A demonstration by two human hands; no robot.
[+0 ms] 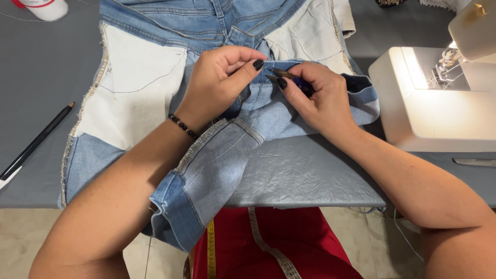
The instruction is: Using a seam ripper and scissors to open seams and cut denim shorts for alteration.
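Item: denim jeans (217, 165), inside out, spread on grey worktop (41, 77) beside sewing machine (434, 98). Left hand (219, 82): grip pinched shut on seam fold. Right hand (320, 98): grip closed on small seam tool (284, 74), tip at stitching. Step, judged: unpicking seam. Next calls for taut fabric, shallow tip.

A white sewing machine (439, 98) stands at the tabletop's (36, 67) right edge, a pencil (39, 139) at its left edge, a measuring tape (271, 248) hangs below.

Faded blue denim jeans (217, 165) with frayed, rough seams lie on a matt grey cloth-covered bench (310, 178); the sewing machine (439, 103) is glossy white plastic.
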